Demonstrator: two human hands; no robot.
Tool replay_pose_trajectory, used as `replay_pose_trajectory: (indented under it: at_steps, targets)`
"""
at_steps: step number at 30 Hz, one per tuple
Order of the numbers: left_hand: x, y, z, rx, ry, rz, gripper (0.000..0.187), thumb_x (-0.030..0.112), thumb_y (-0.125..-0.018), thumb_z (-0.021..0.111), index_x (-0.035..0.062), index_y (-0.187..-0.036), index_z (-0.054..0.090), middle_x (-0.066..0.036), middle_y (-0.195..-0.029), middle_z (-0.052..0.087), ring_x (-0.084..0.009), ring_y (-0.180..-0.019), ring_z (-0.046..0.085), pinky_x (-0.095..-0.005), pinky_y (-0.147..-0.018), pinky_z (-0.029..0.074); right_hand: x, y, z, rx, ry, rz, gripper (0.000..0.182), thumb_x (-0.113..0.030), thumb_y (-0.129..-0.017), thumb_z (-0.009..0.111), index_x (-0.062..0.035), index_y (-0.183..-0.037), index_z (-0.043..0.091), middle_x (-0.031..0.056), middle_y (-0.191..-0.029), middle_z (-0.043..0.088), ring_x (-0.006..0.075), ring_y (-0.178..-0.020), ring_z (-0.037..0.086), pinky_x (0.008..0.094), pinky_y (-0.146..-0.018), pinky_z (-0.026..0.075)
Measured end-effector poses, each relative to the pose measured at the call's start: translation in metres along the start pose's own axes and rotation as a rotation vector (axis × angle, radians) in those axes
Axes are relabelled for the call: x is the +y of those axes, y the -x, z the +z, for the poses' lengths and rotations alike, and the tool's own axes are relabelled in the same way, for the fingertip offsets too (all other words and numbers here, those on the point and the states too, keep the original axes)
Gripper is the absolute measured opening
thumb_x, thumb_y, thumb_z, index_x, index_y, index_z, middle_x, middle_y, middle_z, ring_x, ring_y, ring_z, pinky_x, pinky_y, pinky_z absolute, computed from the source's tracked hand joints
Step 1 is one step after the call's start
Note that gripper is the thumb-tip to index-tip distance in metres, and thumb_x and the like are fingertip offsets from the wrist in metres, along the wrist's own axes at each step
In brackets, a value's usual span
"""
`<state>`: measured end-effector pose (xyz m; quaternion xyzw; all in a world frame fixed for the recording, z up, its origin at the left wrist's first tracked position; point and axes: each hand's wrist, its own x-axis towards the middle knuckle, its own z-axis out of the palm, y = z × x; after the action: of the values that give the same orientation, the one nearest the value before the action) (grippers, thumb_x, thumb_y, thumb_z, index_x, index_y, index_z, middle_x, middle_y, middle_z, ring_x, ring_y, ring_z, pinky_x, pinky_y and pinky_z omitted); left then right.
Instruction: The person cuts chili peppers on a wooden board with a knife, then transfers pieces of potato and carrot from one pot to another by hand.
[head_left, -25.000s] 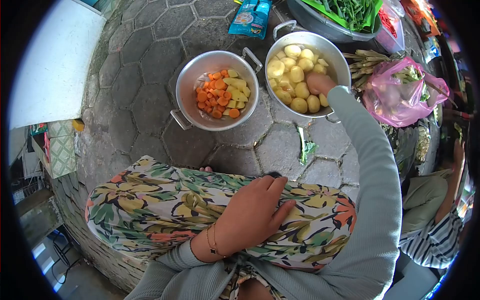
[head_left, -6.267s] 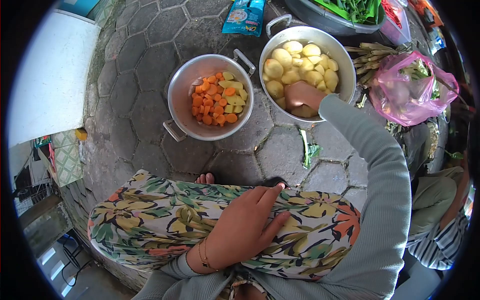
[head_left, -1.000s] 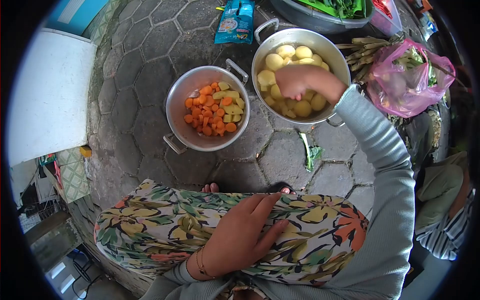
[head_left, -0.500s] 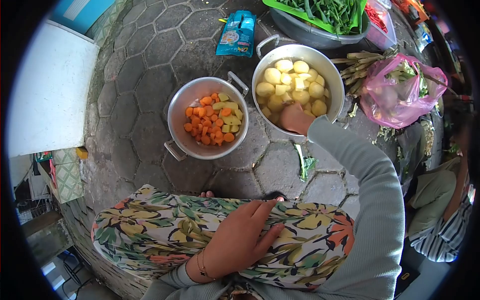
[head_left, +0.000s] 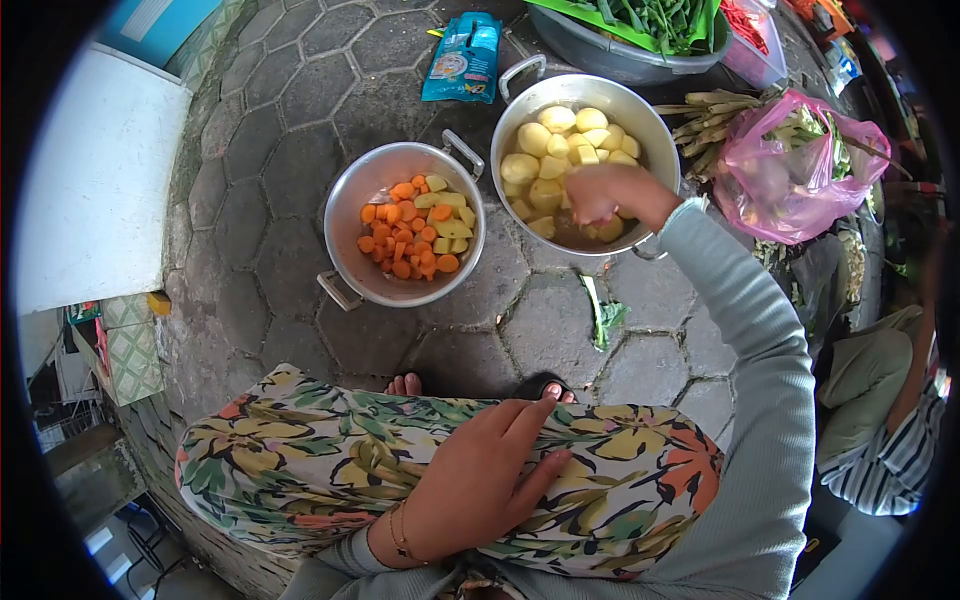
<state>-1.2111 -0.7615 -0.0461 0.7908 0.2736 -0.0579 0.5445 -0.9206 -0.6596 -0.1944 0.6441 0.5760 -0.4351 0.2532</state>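
Over the right side of a metal pot [head_left: 512, 118] of peeled potatoes [head_left: 557, 119] in water, my right hand [head_left: 612, 194] has its fingers curled down among the potatoes. Whether the fingers hold a potato is hidden by the hand. My left hand [head_left: 480, 480] lies spread and empty on the floral fabric [head_left: 330, 460] over my lap. To the left of the potatoes stands a smaller metal pot [head_left: 343, 262], with sliced orange carrots [head_left: 402, 237] and pale yellow-green pieces [head_left: 452, 228] inside.
A blue packet [head_left: 464, 60] lies behind the pots. At the back right are a grey basin [head_left: 600, 62] with greens and a pink plastic bag [head_left: 765, 185]. A leafy scrap [head_left: 604, 315] is on the paving [head_left: 550, 335]. Another person's knee [head_left: 868, 365] shows at the right.
My right hand has risen from low in the potato pot and moved slightly up and right. The view has shifted a little, showing more of my feet. My left hand stays on my lap.
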Motion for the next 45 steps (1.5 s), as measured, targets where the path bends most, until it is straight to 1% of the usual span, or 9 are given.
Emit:
replay_pose_trajectory:
  at_steps: [5,9,15,20,27,31,35,39,45]
  targets:
    - [0.003,-0.002,0.001,-0.034,-0.004,-0.044,0.045,0.024,-0.089,0.058,-0.0038,-0.122,0.047,-0.022,-0.108,0.055,-0.0379,-0.096,0.056,-0.0411,-0.082,0.045,-0.054,0.056,-0.036,0.563,0.062,-0.346,0.017,-0.005,-0.067,0.064,0.0033,-0.081,0.067,0.0217,-0.083,0.065,0.036,-0.08,0.064,0.0408,-0.07,0.051]
    - [0.002,-0.004,0.002,-0.036,-0.021,-0.073,0.045,0.024,-0.088,0.058,-0.0034,-0.122,0.047,-0.022,-0.107,0.056,-0.0378,-0.097,0.056,-0.0409,-0.082,0.045,-0.082,0.042,-0.043,0.618,-0.006,-0.696,0.022,-0.007,-0.069,0.062,0.0039,-0.088,0.065,0.022,-0.085,0.065,0.0355,-0.083,0.064,0.0401,-0.075,0.051]
    - [0.001,-0.003,0.001,-0.001,-0.018,-0.084,0.045,0.024,-0.088,0.059,-0.0027,-0.122,0.048,-0.021,-0.106,0.056,-0.0379,-0.096,0.056,-0.0409,-0.082,0.045,0.013,-0.034,-0.015,0.43,0.161,0.105,0.024,-0.021,-0.07,0.066,-0.0069,-0.088,0.071,0.015,-0.092,0.068,0.0306,-0.085,0.065,0.0376,-0.074,0.052]
    - [-0.001,-0.005,0.001,0.011,0.008,-0.08,0.045,0.025,-0.088,0.058,-0.0027,-0.122,0.048,-0.022,-0.106,0.056,-0.0381,-0.096,0.056,-0.0409,-0.081,0.045,0.037,-0.044,-0.002,0.493,0.111,0.245,0.073,-0.031,-0.074,0.062,-0.019,-0.141,0.034,0.0153,-0.131,0.051,0.0368,-0.124,0.044,0.0476,-0.094,0.044]
    - [0.002,-0.006,0.004,-0.033,-0.032,-0.066,0.045,0.025,-0.089,0.057,-0.0036,-0.121,0.047,-0.021,-0.105,0.055,-0.0376,-0.095,0.056,-0.0414,-0.08,0.045,0.028,-0.061,0.015,0.388,0.082,0.161,0.081,-0.032,-0.068,0.067,-0.0144,-0.141,0.034,0.0227,-0.126,0.051,0.0379,-0.124,0.043,0.0442,-0.098,0.041]
    - [0.004,-0.006,0.003,-0.035,-0.023,-0.067,0.045,0.025,-0.089,0.057,-0.0036,-0.121,0.047,-0.021,-0.104,0.056,-0.0374,-0.094,0.056,-0.0413,-0.08,0.045,0.052,-0.078,0.02,0.335,-0.216,-0.102,0.06,-0.032,-0.07,0.069,-0.0055,-0.122,0.056,0.0169,-0.111,0.063,0.0256,-0.105,0.059,0.0337,-0.089,0.045]
    - [0.003,-0.007,0.003,-0.03,-0.048,-0.062,0.045,0.025,-0.088,0.058,-0.0037,-0.122,0.047,-0.021,-0.104,0.056,-0.0372,-0.094,0.056,-0.041,-0.08,0.045,0.061,-0.048,0.029,0.025,-1.349,-0.361,0.051,-0.029,-0.073,0.075,-0.0073,-0.116,0.06,0.005,-0.115,0.06,0.0132,-0.098,0.058,0.0235,-0.086,0.044]
    - [0.003,-0.007,0.002,-0.009,-0.011,-0.082,0.045,0.024,-0.088,0.059,-0.0032,-0.122,0.047,-0.021,-0.104,0.056,-0.0377,-0.094,0.056,-0.0409,-0.08,0.045,0.06,-0.034,0.027,0.127,-1.355,-0.332,0.037,-0.023,-0.07,0.076,-0.0105,-0.104,0.068,0.0045,-0.107,0.064,0.0112,-0.095,0.058,0.0242,-0.085,0.044]
    - [0.0,-0.007,0.0,0.035,-0.006,-0.052,0.044,0.023,-0.088,0.057,-0.0069,-0.119,0.047,-0.02,-0.099,0.055,-0.0355,-0.091,0.056,-0.0408,-0.078,0.045,0.06,-0.047,-0.003,-0.21,-0.859,-0.181,0.03,-0.021,-0.073,0.065,-0.0041,-0.098,0.066,0.0003,-0.103,0.065,0.0115,-0.103,0.054,0.0247,-0.087,0.041]
